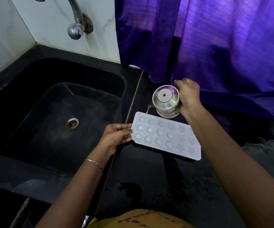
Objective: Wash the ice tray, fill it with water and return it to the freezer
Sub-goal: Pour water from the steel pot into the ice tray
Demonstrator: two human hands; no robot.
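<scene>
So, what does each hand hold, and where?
Left hand grips the ice tray by its short end; right hand holds the steel pot by its side.

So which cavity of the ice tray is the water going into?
The far-row corner cavity at the ice tray end held by the left hand; the stream from the steel pot lands there only.

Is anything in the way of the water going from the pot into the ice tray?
Nothing visible is. The right hand tips the steel pot over the far left corner of the ice tray, and the water stream falls straight in. The left hand grips only its left edge.
</scene>
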